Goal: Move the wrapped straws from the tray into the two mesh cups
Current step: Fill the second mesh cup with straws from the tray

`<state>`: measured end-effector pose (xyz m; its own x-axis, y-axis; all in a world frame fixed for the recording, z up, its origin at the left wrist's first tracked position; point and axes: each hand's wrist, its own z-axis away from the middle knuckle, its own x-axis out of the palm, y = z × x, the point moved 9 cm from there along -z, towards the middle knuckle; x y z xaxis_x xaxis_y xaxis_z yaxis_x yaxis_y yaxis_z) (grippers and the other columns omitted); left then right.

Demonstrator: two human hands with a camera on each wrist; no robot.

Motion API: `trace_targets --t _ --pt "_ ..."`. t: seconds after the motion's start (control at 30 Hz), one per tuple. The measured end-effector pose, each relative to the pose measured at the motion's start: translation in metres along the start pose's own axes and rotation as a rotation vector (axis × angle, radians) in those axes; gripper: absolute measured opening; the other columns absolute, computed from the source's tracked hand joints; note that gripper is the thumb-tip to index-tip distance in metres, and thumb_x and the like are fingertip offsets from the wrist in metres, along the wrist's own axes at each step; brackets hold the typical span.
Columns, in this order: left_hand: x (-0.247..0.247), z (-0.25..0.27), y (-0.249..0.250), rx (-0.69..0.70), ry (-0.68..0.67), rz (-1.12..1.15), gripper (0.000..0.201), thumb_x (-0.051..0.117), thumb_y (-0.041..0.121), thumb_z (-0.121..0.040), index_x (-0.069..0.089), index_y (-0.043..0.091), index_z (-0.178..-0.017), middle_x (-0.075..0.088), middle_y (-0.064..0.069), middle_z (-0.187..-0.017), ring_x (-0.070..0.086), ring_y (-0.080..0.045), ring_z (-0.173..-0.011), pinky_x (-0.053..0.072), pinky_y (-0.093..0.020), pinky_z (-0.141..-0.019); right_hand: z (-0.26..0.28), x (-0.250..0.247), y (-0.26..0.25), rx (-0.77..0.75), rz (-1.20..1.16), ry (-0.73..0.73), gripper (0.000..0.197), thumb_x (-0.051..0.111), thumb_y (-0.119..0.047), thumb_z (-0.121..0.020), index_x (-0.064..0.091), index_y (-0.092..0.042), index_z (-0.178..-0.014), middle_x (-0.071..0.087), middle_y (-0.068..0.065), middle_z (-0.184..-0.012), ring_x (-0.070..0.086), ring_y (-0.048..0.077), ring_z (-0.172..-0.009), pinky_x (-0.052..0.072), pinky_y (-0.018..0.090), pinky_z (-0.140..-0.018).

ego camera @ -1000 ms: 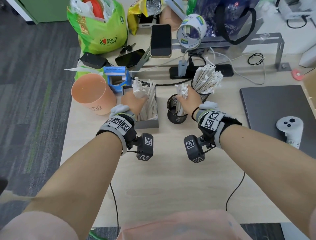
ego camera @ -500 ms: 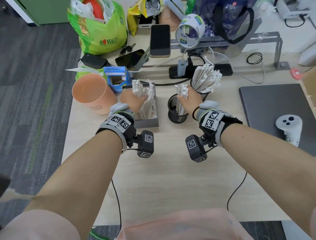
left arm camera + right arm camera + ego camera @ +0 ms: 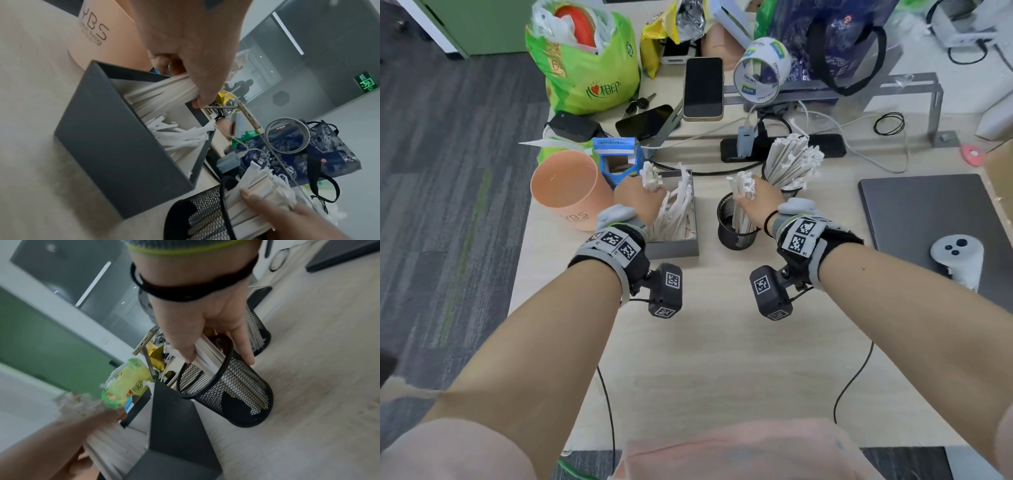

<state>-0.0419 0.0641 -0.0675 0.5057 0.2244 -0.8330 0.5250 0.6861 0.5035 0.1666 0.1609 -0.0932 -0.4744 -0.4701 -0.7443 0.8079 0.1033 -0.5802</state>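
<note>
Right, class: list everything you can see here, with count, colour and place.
tray: 1, grey, centre-left, holds white straws
mesh cups: 2, black, right of tray, straws in both
bin: 1, orange, left of tray
phones: 2, dark, back
tape roll: 1, white, back
bag: 1, green, back left
laptop: 1, grey, right
controller: 1, white, on laptop
left hand: grips straws over tray
right hand: grips straws in near cup
</note>
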Motion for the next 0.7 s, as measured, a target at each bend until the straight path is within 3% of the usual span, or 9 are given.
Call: trace_targets --t 0.1,0.23,0.33,0.43,0.5,0.6,0.7 --pt "-0.011 0.000 0.004 0.035 0.052 0.051 0.029 0.049 0.030 -0.091 0.061 0.005 -0.081 0.062 -0.018 -0.088 0.063 -0.035 -0.095 0.039 -0.036 -0.073 0.002 -0.003 0.004 -0.012 -0.036 0.016 0.035 0.053 -0.021 -0.091 0.053 -0.005 -0.122 0.062 0.017 -0.123 0.056 0.035 -0.115 0.042 0.032 -0.089" --pt "-0.034 -0.003 0.012 0.024 0.144 0.263 0.028 0.058 0.034 -0.087 0.063 0.007 -0.082 0.055 -0.010 -0.078 0.052 -0.024 -0.075 0.034 -0.029 -0.066 0.004 -0.006 0.005 -0.014 -0.091 0.010 0.034 0.053 -0.021 -0.090 0.054 -0.006 -0.121 0.063 0.017 -0.122 0.057 0.034 -0.112 0.043 0.032 -0.088" --pt "-0.043 -0.002 0.017 -0.040 0.208 0.518 0.036 0.065 0.042 -0.077 0.063 0.006 -0.081 0.062 -0.009 -0.080 0.061 -0.026 -0.080 0.046 -0.034 -0.070 0.007 -0.008 0.006 -0.005 -0.121 0.016 0.038 0.053 -0.022 -0.092 0.052 -0.004 -0.125 0.060 0.017 -0.127 0.054 0.035 -0.119 0.042 0.033 -0.094" --pt "-0.042 0.008 0.033 -0.076 0.198 0.695 0.028 0.070 0.036 -0.077 0.047 0.026 -0.065 0.059 0.004 -0.076 0.062 -0.019 -0.082 0.054 -0.033 -0.080 0.011 -0.009 0.011 0.025 -0.194 0.048 0.048 0.053 -0.023 -0.093 0.044 -0.003 -0.135 0.054 0.016 -0.136 0.048 0.032 -0.127 0.037 0.031 -0.101" --pt "-0.035 0.013 0.044 -0.063 0.166 0.759 0.028 0.072 0.035 -0.076 0.047 0.029 -0.068 0.061 0.004 -0.080 0.064 -0.017 -0.084 0.057 -0.034 -0.083 0.011 -0.008 0.012 0.025 -0.209 0.058 0.051 0.054 -0.026 -0.092 0.043 -0.006 -0.137 0.054 0.014 -0.137 0.049 0.031 -0.128 0.038 0.031 -0.102" --pt "-0.016 0.020 0.056 -0.046 0.087 0.753 0.027 0.074 0.038 -0.074 0.057 0.020 -0.085 0.067 -0.001 -0.089 0.069 -0.020 -0.080 0.058 -0.031 -0.069 0.008 -0.006 0.012 0.029 -0.201 0.036 0.051 0.054 -0.026 -0.091 0.042 -0.009 -0.138 0.055 0.014 -0.136 0.049 0.032 -0.127 0.039 0.033 -0.102" --pt "0.002 0.027 0.068 0.070 0.010 0.710 0.021 0.071 0.027 -0.081 0.054 0.026 -0.069 0.059 0.008 -0.069 0.061 0.005 -0.049 0.052 -0.018 -0.048 0.005 -0.008 0.009 0.028 -0.204 0.029 0.051 0.053 -0.025 -0.091 0.042 -0.009 -0.138 0.053 0.014 -0.138 0.048 0.031 -0.129 0.038 0.033 -0.104"
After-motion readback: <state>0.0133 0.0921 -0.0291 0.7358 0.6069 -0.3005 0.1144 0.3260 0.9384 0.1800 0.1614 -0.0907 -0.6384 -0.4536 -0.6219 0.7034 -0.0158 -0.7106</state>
